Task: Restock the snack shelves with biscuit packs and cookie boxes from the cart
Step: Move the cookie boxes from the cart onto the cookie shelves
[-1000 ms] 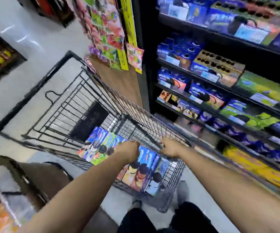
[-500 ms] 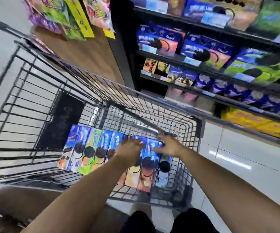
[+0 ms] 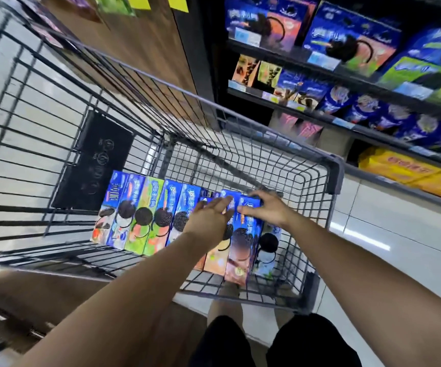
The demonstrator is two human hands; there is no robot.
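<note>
Two hands are inside the cart. The left hand has straight fingers lying across the tops of the upright cookie boxes and holds none. The right hand curls its fingers over the top of one blue box near the row's right end. Stocked shelves stand to the right.

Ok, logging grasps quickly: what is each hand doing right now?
Left hand: open, fingers straight over the row of cardboard cookie boxes.
Right hand: gripping the top of a blue-and-brown cardboard cookie box.

Left hand, right hand bare; forearms bare. Black shorts; bare legs beyond hems.
</note>
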